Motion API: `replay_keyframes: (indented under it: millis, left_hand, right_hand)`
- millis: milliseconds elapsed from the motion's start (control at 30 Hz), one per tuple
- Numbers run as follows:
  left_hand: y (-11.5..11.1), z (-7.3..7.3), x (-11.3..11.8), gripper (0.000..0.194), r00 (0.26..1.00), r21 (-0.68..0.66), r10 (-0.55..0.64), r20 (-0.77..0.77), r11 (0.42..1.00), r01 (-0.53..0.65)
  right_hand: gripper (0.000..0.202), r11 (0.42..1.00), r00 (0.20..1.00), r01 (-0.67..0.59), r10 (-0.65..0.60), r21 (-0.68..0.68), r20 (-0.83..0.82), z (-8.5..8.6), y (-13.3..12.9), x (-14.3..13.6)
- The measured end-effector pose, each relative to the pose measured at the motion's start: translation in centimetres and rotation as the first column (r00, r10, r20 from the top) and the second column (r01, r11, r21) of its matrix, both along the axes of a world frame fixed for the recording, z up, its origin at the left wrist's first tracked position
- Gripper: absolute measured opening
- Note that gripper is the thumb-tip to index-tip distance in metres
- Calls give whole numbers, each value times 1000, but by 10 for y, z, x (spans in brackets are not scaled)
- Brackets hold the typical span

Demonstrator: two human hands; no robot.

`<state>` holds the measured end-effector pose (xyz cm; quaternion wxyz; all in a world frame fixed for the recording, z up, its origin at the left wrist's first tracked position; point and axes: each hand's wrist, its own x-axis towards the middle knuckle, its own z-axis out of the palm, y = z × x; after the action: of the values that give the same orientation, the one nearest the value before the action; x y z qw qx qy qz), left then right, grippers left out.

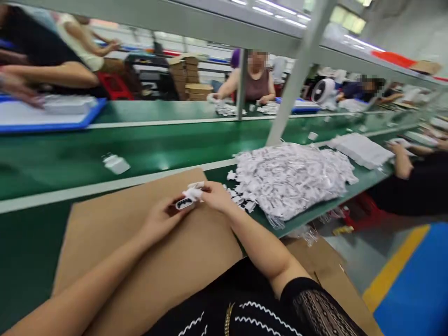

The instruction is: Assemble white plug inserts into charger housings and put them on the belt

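Note:
Above a brown cardboard sheet, my two hands meet. My left hand is closed around a small white plastic housing, whose oval open end shows a dark inside. From the right, my right hand pinches a small white plastic part against that housing. Its exact shape is too blurred to make out. Just right of my right hand lie several loose white plastic parts, beside a large heap of similar parts in a clear bag.
A green conveyor belt runs behind the cardboard, carrying a white plastic piece. A slanted metal post rises behind the heap. Co-workers sit across the belt; another's hand is at right, near a white bag. A blue tray stands far left.

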<state>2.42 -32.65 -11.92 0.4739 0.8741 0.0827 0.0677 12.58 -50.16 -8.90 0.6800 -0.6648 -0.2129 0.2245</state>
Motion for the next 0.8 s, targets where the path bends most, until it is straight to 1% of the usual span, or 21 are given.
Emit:
replay_keyframes:
  millis: [33,67,133,167,200,233,267,333,367,400,433,500,567,700,800]
  left_hand:
    - [-4,-2,-1,76,996,28,26,82,999,-28]
    - [-5,-3,-2,72,991,50,29,129,998,-35]
    - [-5,-5,-2,60,987,86,0,158,996,-14]
    - [-3,-6,-3,54,989,81,-29,147,997,18]
    - [-2,-6,-3,50,988,61,-60,139,997,52]
    - [0,-6,-4,47,986,40,-86,141,996,81]
    - [2,-6,-4,46,983,20,-98,154,995,96]
    - [4,-5,-4,44,979,-21,-100,180,994,105]
    - [5,-4,-4,44,978,-43,-99,184,993,109]
    - [5,-4,-4,44,978,-63,-96,185,992,110]
    - [6,-3,-4,44,978,-79,-93,185,991,109]
    - [6,-5,-3,43,977,-95,-89,194,990,109]
    - [7,-7,-3,41,974,-96,-81,212,990,104]
    - [9,-13,-1,34,970,-91,-84,227,990,107]
    - [10,-14,-1,33,968,-97,-89,236,989,115]
  right_hand:
    - [24,999,998,-44,45,29,-54,0,1,-1]
    - [27,996,994,-79,82,47,-74,0,2,-4]
    - [33,991,991,-131,132,31,-38,2,1,-10]
    - [34,992,991,-130,130,1,22,3,0,-14]
    - [33,992,986,-116,121,-44,116,3,-1,-18]
    - [32,990,964,-91,113,-104,240,4,-1,-21]
    - [30,984,918,-53,116,-171,380,4,-1,-23]
    - [29,951,762,29,178,-308,623,4,-1,-26]
    - [28,927,683,64,229,-369,694,4,0,-27]
    - [27,905,621,92,274,-416,734,4,1,-27]
    - [26,890,579,115,301,-441,758,3,1,-26]
    - [25,882,528,138,319,-450,787,1,3,-26]
    - [26,880,507,139,330,-454,796,-1,5,-26]
    - [26,857,477,115,396,-503,785,-5,9,-26]
    - [28,863,454,112,396,-492,798,-7,12,-25]
